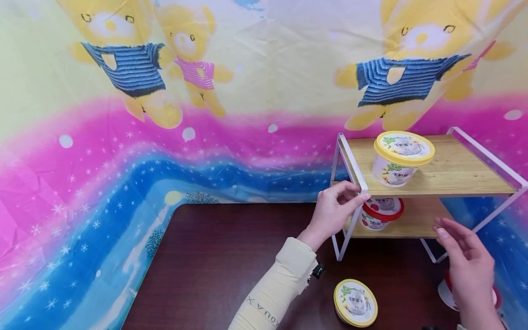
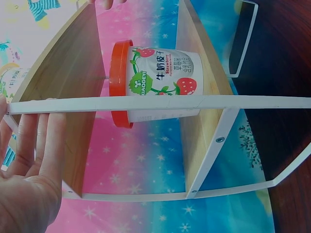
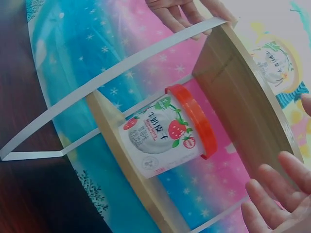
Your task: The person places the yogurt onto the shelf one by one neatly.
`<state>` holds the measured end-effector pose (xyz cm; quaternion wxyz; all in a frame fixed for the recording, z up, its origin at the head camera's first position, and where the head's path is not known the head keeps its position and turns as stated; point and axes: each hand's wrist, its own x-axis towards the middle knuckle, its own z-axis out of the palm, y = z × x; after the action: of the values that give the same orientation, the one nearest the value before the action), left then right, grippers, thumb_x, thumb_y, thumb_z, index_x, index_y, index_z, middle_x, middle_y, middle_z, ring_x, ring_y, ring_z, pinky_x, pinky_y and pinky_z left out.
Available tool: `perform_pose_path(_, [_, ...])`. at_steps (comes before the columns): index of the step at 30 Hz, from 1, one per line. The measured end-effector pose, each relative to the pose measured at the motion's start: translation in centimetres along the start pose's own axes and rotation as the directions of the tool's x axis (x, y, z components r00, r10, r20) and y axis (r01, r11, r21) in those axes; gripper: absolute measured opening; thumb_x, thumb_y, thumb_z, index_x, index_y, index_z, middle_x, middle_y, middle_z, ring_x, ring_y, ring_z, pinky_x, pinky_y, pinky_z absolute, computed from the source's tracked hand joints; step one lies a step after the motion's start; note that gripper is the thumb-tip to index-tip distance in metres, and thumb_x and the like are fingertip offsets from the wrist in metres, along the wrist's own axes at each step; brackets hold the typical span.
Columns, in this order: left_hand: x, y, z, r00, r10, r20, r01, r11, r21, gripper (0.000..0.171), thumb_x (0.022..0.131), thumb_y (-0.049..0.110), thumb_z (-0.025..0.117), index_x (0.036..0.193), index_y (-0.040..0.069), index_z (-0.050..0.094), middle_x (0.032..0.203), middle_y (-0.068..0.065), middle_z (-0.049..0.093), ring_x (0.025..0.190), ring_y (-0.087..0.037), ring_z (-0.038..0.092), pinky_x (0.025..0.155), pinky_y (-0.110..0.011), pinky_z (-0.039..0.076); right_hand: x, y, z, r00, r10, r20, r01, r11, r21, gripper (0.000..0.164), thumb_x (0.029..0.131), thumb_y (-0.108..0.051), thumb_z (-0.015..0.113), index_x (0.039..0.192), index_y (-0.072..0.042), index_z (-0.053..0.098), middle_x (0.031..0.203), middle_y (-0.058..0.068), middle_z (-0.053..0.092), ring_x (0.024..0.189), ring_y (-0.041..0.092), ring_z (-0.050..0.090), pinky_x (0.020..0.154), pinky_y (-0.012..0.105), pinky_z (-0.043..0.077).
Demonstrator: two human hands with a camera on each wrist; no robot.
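Observation:
A two-tier shelf rack with wooden boards and white metal frames stands on the dark table. My left hand grips its front left upper corner, thumb in front and fingers behind the white bar. My right hand is held in the air before the rack's right side, fingers loosely bent and nothing in them. On the upper board sits a yellow-lidded tub. A red-lidded strawberry tub stands upright on the lower board, partly hidden by the upper board in the head view.
Another yellow-lidded tub stands on the table in front of the rack. A second red-lidded tub is partly hidden behind my right hand. A printed bear cloth hangs behind the table.

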<state>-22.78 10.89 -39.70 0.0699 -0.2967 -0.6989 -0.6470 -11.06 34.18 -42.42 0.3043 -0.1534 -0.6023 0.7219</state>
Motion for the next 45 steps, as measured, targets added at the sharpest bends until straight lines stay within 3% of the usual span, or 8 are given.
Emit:
perform_pose_path(8, [-0.1, 0.0, 0.0, 1.000, 0.000, 0.003, 0.000, 1.000, -0.005, 0.017, 0.097, 0.026, 0.073, 0.107, 0.012, 0.072, 0.082, 0.011, 0.066, 0.074, -0.002, 0.060, 0.066, -0.022, 0.056, -0.8, 1.1, -1.2, 0.976, -0.006, 0.216, 0.029, 0.994, -0.104, 0.032, 0.099, -0.001, 0.065, 0.130, -0.003, 0.066, 0.107, -0.008, 0.075, 0.100, 0.001, 0.068, 0.083, 0.008, 0.047])
perform_pose_path(14, [-0.1, 0.1, 0.0, 1.000, -0.005, 0.005, 0.005, 1.000, -0.001, 0.017, 0.097, 0.026, 0.073, 0.107, 0.013, 0.072, 0.082, 0.011, 0.065, 0.075, -0.001, 0.060, 0.066, -0.022, 0.056, -1.1, 1.6, -1.8, 0.930, 0.038, 0.365, 0.041, 0.978, -0.206, 0.028, 0.102, -0.006, 0.062, 0.129, -0.008, 0.067, 0.108, -0.012, 0.074, 0.099, -0.002, 0.067, 0.080, 0.008, 0.048])
perform_pose_path(17, [0.0, 0.1, 0.0, 1.000, -0.007, 0.004, 0.007, 1.000, -0.001, 0.017, 0.097, 0.026, 0.073, 0.107, 0.013, 0.072, 0.082, 0.011, 0.065, 0.075, -0.001, 0.060, 0.066, -0.022, 0.056, -1.1, 1.9, -2.0, 0.905, 0.087, 0.416, 0.046, 0.953, -0.299, 0.029, 0.103, -0.009, 0.061, 0.132, -0.008, 0.064, 0.110, -0.015, 0.072, 0.100, -0.005, 0.065, 0.080, 0.007, 0.048])
perform_pose_path(21, [0.0, 0.1, -0.1, 1.000, -0.004, 0.002, 0.004, 1.000, -0.003, 0.017, 0.097, 0.026, 0.072, 0.107, 0.013, 0.072, 0.082, 0.011, 0.066, 0.075, -0.001, 0.060, 0.066, -0.022, 0.056, -1.2, 2.3, -2.1, 0.882, 0.175, 0.437, 0.065, 0.874, -0.482, 0.033, 0.105, -0.021, 0.060, 0.136, -0.012, 0.060, 0.111, -0.023, 0.068, 0.100, -0.010, 0.062, 0.076, 0.007, 0.048])
perform_pose_path(24, [0.0, 0.0, -0.1, 1.000, -0.003, 0.001, 0.003, 1.000, -0.004, 0.017, 0.097, 0.026, 0.072, 0.108, 0.013, 0.072, 0.083, 0.011, 0.066, 0.075, -0.001, 0.061, 0.067, -0.022, 0.056, -1.3, 2.6, -2.1, 0.863, 0.218, 0.456, 0.080, 0.832, -0.549, 0.036, 0.105, -0.026, 0.060, 0.138, -0.011, 0.059, 0.112, -0.024, 0.066, 0.101, -0.011, 0.060, 0.076, 0.009, 0.048])
perform_pose_path(32, [0.1, 0.0, -0.1, 1.000, -0.007, -0.002, 0.007, 1.000, 0.005, 0.018, 0.097, 0.027, 0.072, 0.109, 0.013, 0.072, 0.084, 0.011, 0.066, 0.076, -0.001, 0.061, 0.068, -0.022, 0.056, -1.8, 4.2, -1.9, 0.821, 0.274, 0.500, 0.082, 0.812, -0.579, 0.042, 0.104, -0.028, 0.062, 0.138, -0.004, 0.057, 0.117, -0.017, 0.067, 0.102, -0.010, 0.060, 0.078, 0.014, 0.051])
perform_pose_path(38, [0.0, 0.0, -0.1, 1.000, -0.006, 0.002, 0.006, 1.000, 0.010, 0.018, 0.098, 0.027, 0.072, 0.109, 0.013, 0.072, 0.084, 0.011, 0.066, 0.076, 0.000, 0.061, 0.068, -0.021, 0.056, -2.4, 5.2, -1.5, 0.804, 0.331, 0.494, 0.071, 0.771, -0.632, 0.051, 0.102, -0.035, 0.064, 0.141, -0.002, 0.055, 0.128, 0.007, 0.067, 0.102, -0.009, 0.060, 0.079, 0.018, 0.052])
perform_pose_path(45, [0.0, 0.0, -0.1, 1.000, 0.002, 0.003, -0.002, 1.000, 0.013, 0.017, 0.098, 0.027, 0.072, 0.108, 0.013, 0.072, 0.083, 0.012, 0.066, 0.076, 0.000, 0.061, 0.068, -0.021, 0.056, -3.3, 6.2, -0.9, 0.770, 0.323, 0.550, 0.073, 0.811, -0.580, 0.051, 0.099, -0.027, 0.070, 0.141, -0.001, 0.054, 0.133, 0.016, 0.062, 0.107, -0.003, 0.061, 0.082, 0.022, 0.054])
